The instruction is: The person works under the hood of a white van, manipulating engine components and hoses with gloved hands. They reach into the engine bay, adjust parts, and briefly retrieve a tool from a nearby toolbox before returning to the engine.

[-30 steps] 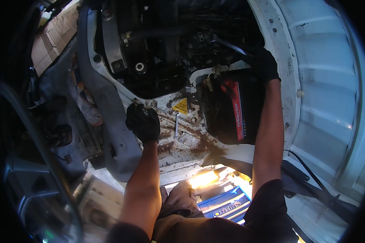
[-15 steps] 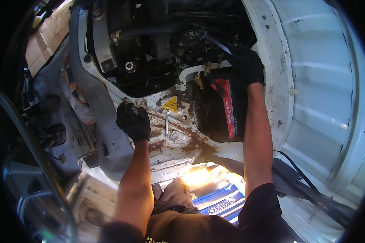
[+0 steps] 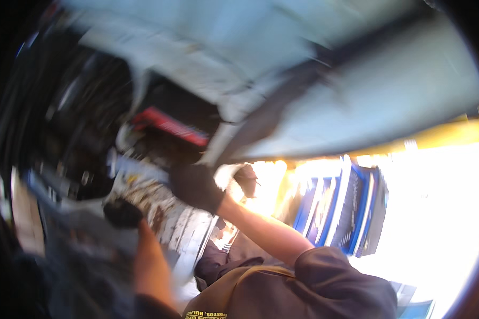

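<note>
Motion smears most of the picture. My left hand point(image 3: 123, 212), in a black glove, is at the left edge of a rusty white metal panel point(image 3: 167, 210); its fingers are too blurred to read. My right hand point(image 3: 196, 187), also black-gloved, is over the panel's far right part, just below the battery with a red label point(image 3: 175, 127). Its fingers are hidden, and whether it holds anything does not show. The dark engine bay point(image 3: 85, 117) opens to the left of the battery.
Pale sheet metal point(image 3: 324, 117) spans the upper right, with a dark strip point(image 3: 282, 90) crossing it. Right of my right forearm stands a blue and white box point(image 3: 338, 207) in glaring light. Farther right a yellow band point(image 3: 447, 135) runs along the metal's edge.
My view has swung to the right. My right hand has left the engine bay, where it held a wrench, and come nearer over the panel. The wrench can't be made out now.
</note>
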